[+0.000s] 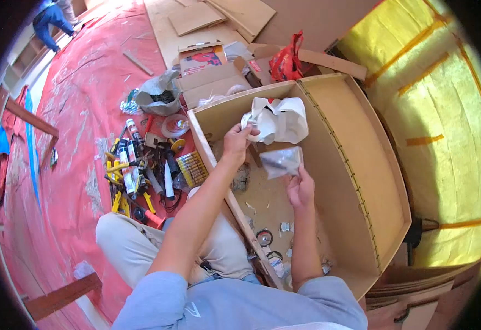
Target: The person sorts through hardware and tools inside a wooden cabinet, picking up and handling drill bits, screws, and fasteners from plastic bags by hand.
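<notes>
My left hand [237,144] is closed on the edge of a white plastic bag [284,120], whose mouth hangs open over the far end of a wooden box [356,214]. In my right hand [300,187] is a small clear plastic packet [280,162], pinched at its lower right corner. Something dark shows inside the packet, but I cannot make out what. The packet is just below the bag, above the box floor. A round disc [264,237] and scraps lie on that floor near me.
Left of the box, a pile of tools and tubes [128,170] lies on red sheeting [64,181]. A grey sack [161,96], cardboard [213,82] and a red bag [287,60] are beyond. The hinged lid [361,148] leans right. Another person [52,23] stands far left.
</notes>
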The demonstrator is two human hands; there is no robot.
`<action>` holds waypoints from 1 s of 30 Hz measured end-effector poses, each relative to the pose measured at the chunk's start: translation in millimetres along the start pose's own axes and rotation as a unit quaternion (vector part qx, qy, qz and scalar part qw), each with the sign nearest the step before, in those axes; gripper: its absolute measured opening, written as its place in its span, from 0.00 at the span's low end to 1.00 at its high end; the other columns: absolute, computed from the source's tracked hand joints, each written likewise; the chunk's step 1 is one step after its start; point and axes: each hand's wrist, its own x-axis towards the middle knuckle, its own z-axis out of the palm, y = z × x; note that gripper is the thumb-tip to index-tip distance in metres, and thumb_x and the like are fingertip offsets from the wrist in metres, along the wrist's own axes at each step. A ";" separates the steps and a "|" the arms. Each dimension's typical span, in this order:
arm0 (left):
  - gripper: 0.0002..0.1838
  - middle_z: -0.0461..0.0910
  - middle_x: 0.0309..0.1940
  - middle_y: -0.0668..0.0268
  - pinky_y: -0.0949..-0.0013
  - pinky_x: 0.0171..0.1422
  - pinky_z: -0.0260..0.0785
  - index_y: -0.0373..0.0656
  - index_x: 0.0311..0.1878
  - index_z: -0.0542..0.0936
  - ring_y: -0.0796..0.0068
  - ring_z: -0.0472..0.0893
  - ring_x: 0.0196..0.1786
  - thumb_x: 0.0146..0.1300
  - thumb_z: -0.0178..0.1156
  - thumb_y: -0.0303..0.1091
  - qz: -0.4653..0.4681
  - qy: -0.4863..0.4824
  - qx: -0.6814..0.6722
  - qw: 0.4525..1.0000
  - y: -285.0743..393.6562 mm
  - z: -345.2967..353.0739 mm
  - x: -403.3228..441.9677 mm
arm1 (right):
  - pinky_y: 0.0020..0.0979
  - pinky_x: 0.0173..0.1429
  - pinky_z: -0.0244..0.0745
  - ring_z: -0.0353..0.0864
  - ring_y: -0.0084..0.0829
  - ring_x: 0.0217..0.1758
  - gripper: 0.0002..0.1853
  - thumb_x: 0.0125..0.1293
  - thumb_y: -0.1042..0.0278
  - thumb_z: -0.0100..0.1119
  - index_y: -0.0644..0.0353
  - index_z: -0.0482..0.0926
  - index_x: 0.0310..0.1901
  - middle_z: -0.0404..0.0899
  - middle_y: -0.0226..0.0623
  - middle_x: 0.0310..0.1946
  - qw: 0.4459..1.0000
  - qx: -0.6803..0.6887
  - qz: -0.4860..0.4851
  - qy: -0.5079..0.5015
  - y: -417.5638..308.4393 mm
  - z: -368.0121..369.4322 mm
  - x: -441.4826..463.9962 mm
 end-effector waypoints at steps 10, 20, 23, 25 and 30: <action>0.14 0.76 0.32 0.68 0.75 0.30 0.72 0.48 0.55 0.70 0.78 0.77 0.28 0.67 0.52 0.28 0.021 -0.170 0.053 0.984 34.2 27.8 -12.7 | 0.39 0.63 0.64 0.72 0.38 0.54 0.17 0.66 0.67 0.50 0.62 0.68 0.55 0.74 0.42 0.49 0.998 0.008 -0.014 0.054 5.8 36.7 211.5; 0.19 0.77 0.45 0.43 0.54 0.47 0.70 0.39 0.58 0.72 0.46 0.79 0.46 0.67 0.52 0.38 0.219 -0.215 0.784 0.539 35.8 -41.3 -69.8 | 0.31 0.54 0.73 0.80 0.32 0.48 0.18 0.68 0.59 0.52 0.59 0.76 0.54 0.80 0.39 0.48 0.718 -0.666 -0.070 -0.189 -88.2 -118.5 -17.2; 0.20 0.78 0.46 0.47 0.53 0.47 0.70 0.43 0.58 0.73 0.47 0.78 0.47 0.67 0.52 0.41 0.214 -0.152 0.775 0.574 29.0 -34.6 -75.9 | 0.41 0.62 0.67 0.72 0.48 0.58 0.24 0.62 0.59 0.55 0.60 0.72 0.58 0.72 0.48 0.57 0.495 -0.851 0.137 0.107 -67.0 -285.3 -96.5; 0.20 0.79 0.46 0.49 0.54 0.47 0.70 0.45 0.58 0.73 0.48 0.79 0.46 0.67 0.52 0.42 0.223 -0.145 0.800 0.537 27.3 -30.6 -77.6 | 0.40 0.63 0.67 0.71 0.49 0.60 0.31 0.56 0.58 0.60 0.65 0.68 0.60 0.71 0.54 0.57 0.447 -0.839 0.270 0.154 -48.7 -393.8 -162.7; 0.21 0.79 0.47 0.53 0.56 0.46 0.71 0.47 0.58 0.74 0.52 0.79 0.46 0.67 0.51 0.47 0.251 -0.144 0.827 0.482 23.0 -45.4 -69.9 | 0.38 0.62 0.68 0.73 0.47 0.59 0.32 0.53 0.57 0.63 0.63 0.69 0.59 0.73 0.53 0.55 0.471 -0.816 0.283 0.181 43.9 -542.8 -263.1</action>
